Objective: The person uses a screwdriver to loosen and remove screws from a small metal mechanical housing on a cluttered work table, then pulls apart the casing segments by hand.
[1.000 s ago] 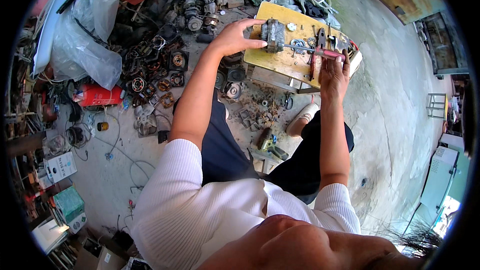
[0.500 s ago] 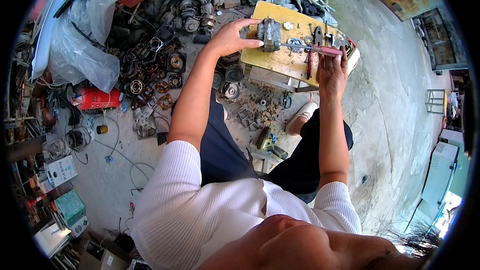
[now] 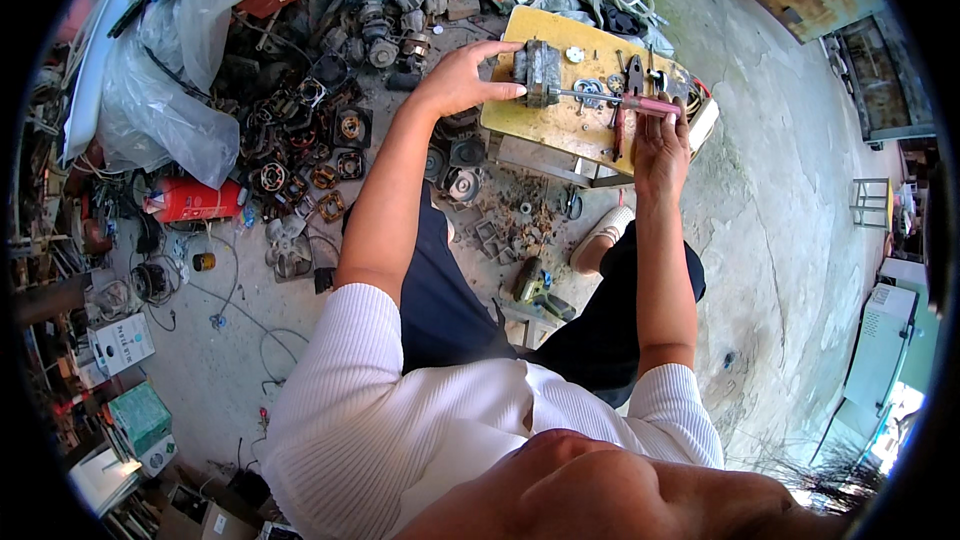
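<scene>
A small grey electric motor (image 3: 541, 74) lies on its side on a yellow board-topped bench (image 3: 510, 124). My left hand (image 3: 465, 78) grips the motor from its left end, thumb toward me and fingers on the far side. In my right hand (image 3: 662, 145) is a screwdriver (image 3: 650, 105) with a pinkish-red handle, held level. Its metal shaft points left, and the tip meets the motor's right face. Beyond the screwdriver lie dark-jawed pliers (image 3: 635, 72), a white round part (image 3: 574, 55) and several small screws.
Old motors and stators (image 3: 290, 160) are heaped on the floor at the left, by a red cylinder (image 3: 195, 199). A cordless drill (image 3: 540, 290) rests on a low stool between my legs. Loose debris (image 3: 530, 220) litters the floor before the bench.
My right hand and the screwdriver handle have shifted very slightly left. My left hand keeps its hold on the motor.
</scene>
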A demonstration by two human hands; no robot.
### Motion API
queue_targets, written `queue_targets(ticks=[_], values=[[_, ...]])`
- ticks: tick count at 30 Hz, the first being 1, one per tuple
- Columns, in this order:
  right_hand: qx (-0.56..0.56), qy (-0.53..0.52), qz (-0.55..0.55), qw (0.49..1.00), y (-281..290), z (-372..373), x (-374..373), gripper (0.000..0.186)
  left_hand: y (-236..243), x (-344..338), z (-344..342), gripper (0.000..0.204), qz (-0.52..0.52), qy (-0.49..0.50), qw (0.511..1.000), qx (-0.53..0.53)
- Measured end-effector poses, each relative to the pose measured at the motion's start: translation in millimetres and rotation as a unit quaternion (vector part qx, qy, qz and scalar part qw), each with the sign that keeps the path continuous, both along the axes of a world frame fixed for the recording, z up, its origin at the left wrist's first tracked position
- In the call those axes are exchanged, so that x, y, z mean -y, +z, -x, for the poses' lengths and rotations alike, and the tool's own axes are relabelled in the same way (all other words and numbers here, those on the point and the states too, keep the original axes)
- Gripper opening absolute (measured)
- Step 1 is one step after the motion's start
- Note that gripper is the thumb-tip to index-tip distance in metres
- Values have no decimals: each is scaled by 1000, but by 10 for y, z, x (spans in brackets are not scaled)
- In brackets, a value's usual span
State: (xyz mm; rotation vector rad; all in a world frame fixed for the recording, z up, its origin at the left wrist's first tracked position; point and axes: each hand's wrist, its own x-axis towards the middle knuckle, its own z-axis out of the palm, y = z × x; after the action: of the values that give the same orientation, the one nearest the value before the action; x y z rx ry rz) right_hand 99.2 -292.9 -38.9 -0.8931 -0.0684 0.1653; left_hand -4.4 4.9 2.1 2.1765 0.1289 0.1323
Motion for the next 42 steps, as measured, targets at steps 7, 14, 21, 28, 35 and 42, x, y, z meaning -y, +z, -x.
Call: queue_targets(ticks=[7, 14, 21, 28, 35, 42], values=[[-35, -9, 24, 999, 216, 137, -116, 44, -1, 6, 13, 73, 4, 10, 1000, 11], [10, -6, 11, 1000, 112, 73, -67, 47, -27, -5, -3, 73, 2, 1, 1000, 24], [-42, -31, 2, 999, 188, 102, -98, 43, -27, -2, 0, 72, 7, 4, 1000, 10], [36, -28, 7, 999, 7, 17, -42, 42, -33, 1, -11, 73, 4, -2, 1000, 12], [-12, -19, 28, 999, 271, 211, -152, 41, -53, -25, 14, 75, -3, -10, 1000, 21], [-12, -29, 27, 999, 184, 137, -118, 39, -57, 1, -4, 73, -31, 4, 999, 45]])
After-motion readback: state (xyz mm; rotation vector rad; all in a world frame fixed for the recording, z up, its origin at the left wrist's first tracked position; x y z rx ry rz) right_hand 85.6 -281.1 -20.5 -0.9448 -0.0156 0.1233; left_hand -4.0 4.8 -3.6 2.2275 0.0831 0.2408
